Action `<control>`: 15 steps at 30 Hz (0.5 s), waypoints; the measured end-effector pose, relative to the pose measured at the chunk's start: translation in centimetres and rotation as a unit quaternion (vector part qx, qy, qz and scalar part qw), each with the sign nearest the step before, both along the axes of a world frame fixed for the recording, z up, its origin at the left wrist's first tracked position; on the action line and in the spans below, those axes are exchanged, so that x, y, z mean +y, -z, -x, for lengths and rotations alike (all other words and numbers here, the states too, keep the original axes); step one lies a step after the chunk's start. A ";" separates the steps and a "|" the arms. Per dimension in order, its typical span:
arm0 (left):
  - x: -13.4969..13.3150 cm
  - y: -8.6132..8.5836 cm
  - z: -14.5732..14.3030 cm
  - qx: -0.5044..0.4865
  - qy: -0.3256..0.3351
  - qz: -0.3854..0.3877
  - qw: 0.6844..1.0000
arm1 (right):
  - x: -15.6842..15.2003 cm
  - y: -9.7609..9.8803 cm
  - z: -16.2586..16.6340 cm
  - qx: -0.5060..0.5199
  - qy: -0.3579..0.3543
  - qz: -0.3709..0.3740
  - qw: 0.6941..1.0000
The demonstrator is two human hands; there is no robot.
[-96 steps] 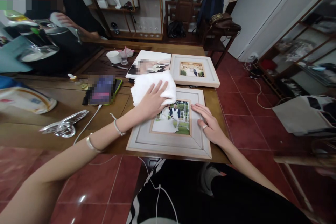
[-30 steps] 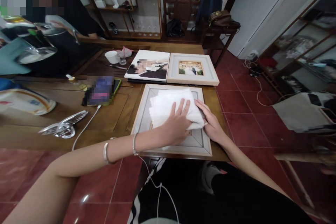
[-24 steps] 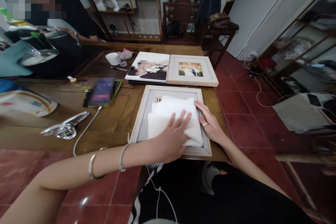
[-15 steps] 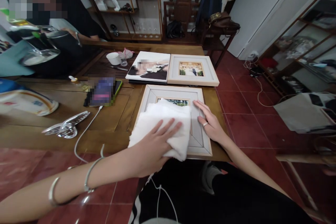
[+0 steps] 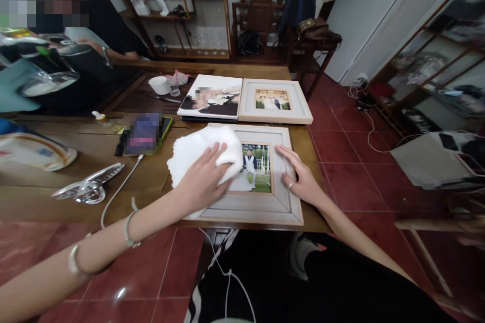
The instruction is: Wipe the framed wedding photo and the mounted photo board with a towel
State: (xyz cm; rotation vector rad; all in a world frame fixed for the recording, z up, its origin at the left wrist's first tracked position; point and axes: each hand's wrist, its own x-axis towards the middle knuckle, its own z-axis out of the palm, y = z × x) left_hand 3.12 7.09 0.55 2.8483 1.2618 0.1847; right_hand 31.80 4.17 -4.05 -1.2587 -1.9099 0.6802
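Lying beneath the left hand [image 5: 204, 176]: one white cloth [image 5: 189, 154], covering the left part of a pale picture frame [image 5: 261, 205]; fingers spread over it, any pinch on the fold uncertain. Right hand [image 5: 305, 181]: resting on the frame's right border, fingers extended, unclenched. Frame: flat at the near edge of the table [image 5: 151, 199], its photograph [image 5: 257, 169] partly exposed. Beyond: second frame [image 5: 298, 102] beside a photo panel [image 5: 222, 106]. Leftward: phone [image 5: 146, 133], white cable [image 5: 110, 199].
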 end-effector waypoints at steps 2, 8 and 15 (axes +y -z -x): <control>1.6 0.3 -1.3 0.001 0.007 -0.010 1.000 | 0.0 0.0 0.0 -0.001 -0.006 -0.003 1.000; 4.4 -1.6 -6.1 0.005 0.095 0.047 0.994 | 0.2 0.5 -0.2 -0.011 -0.034 -0.017 0.999; 7.4 -4.1 -10.8 -0.012 0.234 0.077 0.969 | 0.3 1.0 -0.5 -0.020 -0.041 -0.035 0.998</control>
